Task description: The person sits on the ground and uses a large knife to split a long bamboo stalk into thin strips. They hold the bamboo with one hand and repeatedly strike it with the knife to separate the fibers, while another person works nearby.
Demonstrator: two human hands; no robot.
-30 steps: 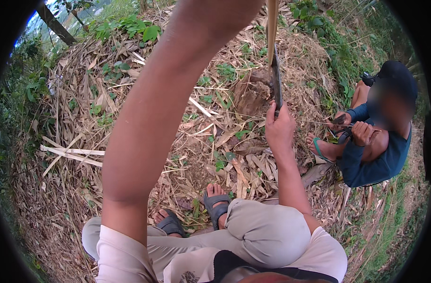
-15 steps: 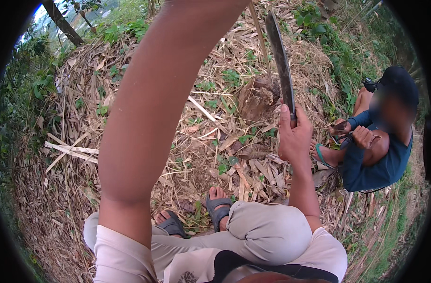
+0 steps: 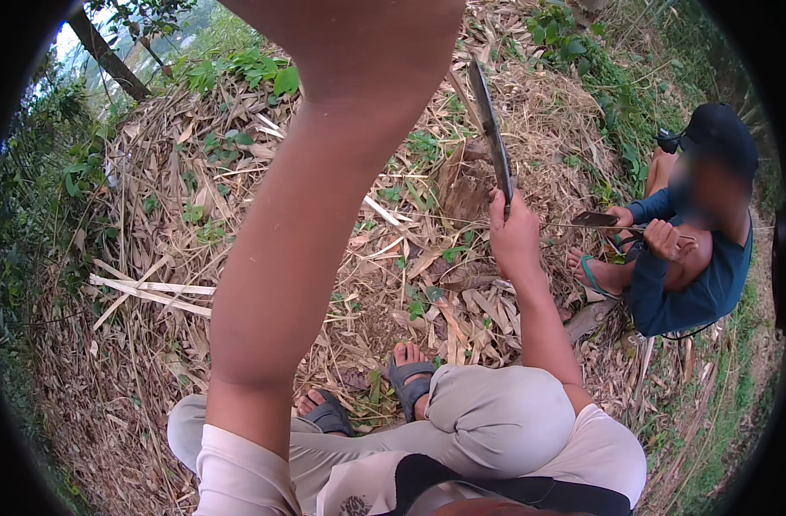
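Note:
My right hand [image 3: 514, 232] is closed round the handle of a machete [image 3: 491, 129], its long dark blade pointing up and away. My raised left arm crosses the picture close up. Only the base of my left hand [image 3: 371, 47] shows at the top edge; its fingers are out of the picture. A thin bamboo strip [image 3: 463, 96] emerges from behind that hand and slants down toward the machete blade. Below the blade stands a rough wooden stump [image 3: 463, 185] among dry leaves.
At the right a person [image 3: 694, 258] in a dark cap sits holding a knife [image 3: 595, 220] and a thin strip. Pale split strips [image 3: 152, 288] lie at the left. My sandalled feet [image 3: 408, 378] rest on leaf litter. A tree trunk [image 3: 109, 53] leans at the far left.
My right hand and the machete have shifted left, and the blade leans closer to the strip. My left wrist has come lower into view. The other person's knife has moved left.

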